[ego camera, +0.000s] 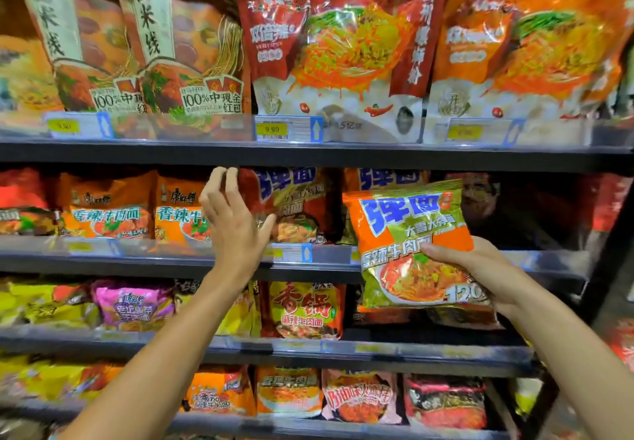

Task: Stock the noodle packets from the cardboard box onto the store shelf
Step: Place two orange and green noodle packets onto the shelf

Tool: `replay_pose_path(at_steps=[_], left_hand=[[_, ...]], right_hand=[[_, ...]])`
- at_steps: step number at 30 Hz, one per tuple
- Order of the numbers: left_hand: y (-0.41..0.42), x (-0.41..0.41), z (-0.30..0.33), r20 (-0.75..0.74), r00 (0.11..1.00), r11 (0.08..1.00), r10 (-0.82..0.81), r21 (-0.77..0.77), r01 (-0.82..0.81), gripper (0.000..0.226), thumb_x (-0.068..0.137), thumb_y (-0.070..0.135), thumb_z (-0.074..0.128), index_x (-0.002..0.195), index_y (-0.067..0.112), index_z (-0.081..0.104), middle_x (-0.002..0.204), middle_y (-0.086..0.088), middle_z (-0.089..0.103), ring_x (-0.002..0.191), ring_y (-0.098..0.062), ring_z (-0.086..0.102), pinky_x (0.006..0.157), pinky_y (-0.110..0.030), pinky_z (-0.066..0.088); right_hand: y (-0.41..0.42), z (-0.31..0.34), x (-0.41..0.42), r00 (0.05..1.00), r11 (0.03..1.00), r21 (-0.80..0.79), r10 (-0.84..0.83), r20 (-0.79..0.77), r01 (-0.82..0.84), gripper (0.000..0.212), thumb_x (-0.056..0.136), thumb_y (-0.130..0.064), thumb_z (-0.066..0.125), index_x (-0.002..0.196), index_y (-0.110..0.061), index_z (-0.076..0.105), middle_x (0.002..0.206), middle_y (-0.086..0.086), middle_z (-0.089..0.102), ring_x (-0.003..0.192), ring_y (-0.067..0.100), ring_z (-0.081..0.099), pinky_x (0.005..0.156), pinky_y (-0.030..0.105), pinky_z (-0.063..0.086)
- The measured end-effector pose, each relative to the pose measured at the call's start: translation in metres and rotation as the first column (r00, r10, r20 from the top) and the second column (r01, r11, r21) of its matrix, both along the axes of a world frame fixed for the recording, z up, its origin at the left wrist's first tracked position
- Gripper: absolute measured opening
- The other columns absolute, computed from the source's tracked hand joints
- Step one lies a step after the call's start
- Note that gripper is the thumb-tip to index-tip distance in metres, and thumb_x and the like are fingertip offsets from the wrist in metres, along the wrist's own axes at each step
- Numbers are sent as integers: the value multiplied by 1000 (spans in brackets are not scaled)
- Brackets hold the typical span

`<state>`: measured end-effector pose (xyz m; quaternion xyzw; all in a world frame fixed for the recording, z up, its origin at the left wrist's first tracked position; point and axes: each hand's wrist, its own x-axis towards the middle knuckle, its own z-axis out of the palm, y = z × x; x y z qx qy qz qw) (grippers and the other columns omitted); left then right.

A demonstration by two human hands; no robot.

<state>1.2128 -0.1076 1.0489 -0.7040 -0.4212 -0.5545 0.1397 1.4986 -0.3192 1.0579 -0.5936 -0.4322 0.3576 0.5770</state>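
**Packet held at the second shelf, front facing out**

Right hand [477,268] wrapped round the lower right part of an orange-and-green noodle packet [411,251], thumb across the printed front, other fingers hidden behind. Packet lifted clear in front of the second shelf [549,261], covering part of that shelf's front rail. Long axis close to vertical, top edge leaning a little left; blue lettering up top, bowl picture toward the bottom, printed face turned outward. Lower right corner hidden by the palm; bottom edge crumpled and hard to read.

Left hand [233,220] left of the held packet, fingers spread and lightly bent, fingertips up against the top of a red packet [247,189] standing on that same shelf. Grasping nothing that can be seen; whether the tips press or merely touch cannot be told.

Between the left hand and the held packet, matching packets [302,206] standing upright on the shelf, partly covered by the hand. Behind the held packet and to its right, a dark stretch of shelf, contents hard to make out. Further left, orange packets [106,209] in a row. Above, large red and orange pouches [329,48], with a price tag [274,129] reading 9.90. Below, further rows of packets, blurred toward the edges. Cardboard box out of view.
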Motion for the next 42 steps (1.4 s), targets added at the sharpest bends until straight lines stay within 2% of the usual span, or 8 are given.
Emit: replay_pose_path(at_steps=[5, 12, 16, 22, 27, 31, 36, 42], left_hand=[[-3, 6, -1, -296, 954, 992, -54, 93, 85, 31, 89, 28, 71, 112, 9, 65, 109, -11, 50, 104, -32, 43, 82, -44, 43], [-14, 16, -6, -517, 844, 980, -142, -191, 48, 67, 97, 58, 24, 132, 13, 59, 110, -10, 58, 105, -29, 44, 91, -43, 43], [-10, 17, -8, -571, 800, 967, -187, -252, 47, 78, 93, 65, 11, 142, 17, 48, 117, -9, 53, 107, -27, 41, 93, -40, 41], [-16, 9, -8, -553, 792, 950, -259, -293, 105, 73, 94, 66, 13, 146, 26, 46, 131, -7, 45, 122, -25, 35, 101, -40, 39], [-18, 5, -7, -568, 778, 948, -267, -302, 104, 71, 94, 64, 15, 148, 26, 43, 141, -7, 43, 130, -25, 32, 105, -41, 37], [-14, 9, -10, -591, 767, 953, -248, -289, 85, 69, 96, 65, 17, 148, 28, 43, 132, -2, 50, 120, -23, 37, 99, -39, 40], [-18, 10, -9, -602, 741, 942, -299, -312, 127, 70, 95, 68, 19, 151, 30, 36, 134, 1, 50, 119, -19, 41, 99, -34, 38], [-14, 10, -13, -650, 734, 962, -198, -273, 17, 74, 95, 69, 12, 151, 27, 37, 133, -1, 50, 112, -21, 43, 96, -35, 41]], right_hand=[[29, 21, -2, 999, 998, 56, -30, 14, 30, 50, 70, -34, 85, 112, -10, 74, 106, 7, 78, 99, 26, 75, 99, 43, 53], [57, 44, -6, 991, 988, 83, -131, 11, 130, 26, 78, -30, 85, 69, -10, 70, 68, 3, 75, 62, 13, 73, 50, 18, 51], [73, 41, -7, 980, 981, 26, -192, 59, 191, 32, 71, -33, 91, 86, -8, 76, 80, 1, 79, 82, 17, 76, 65, 20, 54], [67, 41, -2, 651, 922, -83, -201, 732, 377, 72, 72, -77, 67, 51, -15, 39, 48, 0, 43, 53, 22, 49, 55, 34, 36], [33, 36, 13, 343, 810, 163, -409, 846, 563, 80, 74, -89, 47, 74, -9, 49, 69, 2, 56, 66, 24, 55, 56, 36, 38], [13, -2, -21, 318, 815, 561, -576, 753, 149, 48, 92, -52, 63, 128, -21, 55, 120, -3, 55, 113, 18, 52, 91, 37, 48], [36, -16, -45, 194, 980, -11, -28, 981, 199, 62, 97, -69, 20, 156, -50, 18, 169, -4, 3, 154, 34, -5, 124, 48, 2], [50, -6, -31, 67, 979, -31, 17, 998, 201, 73, 89, -76, 2, 153, -49, 27, 159, 6, 24, 132, 35, 27, 116, 47, 24]])
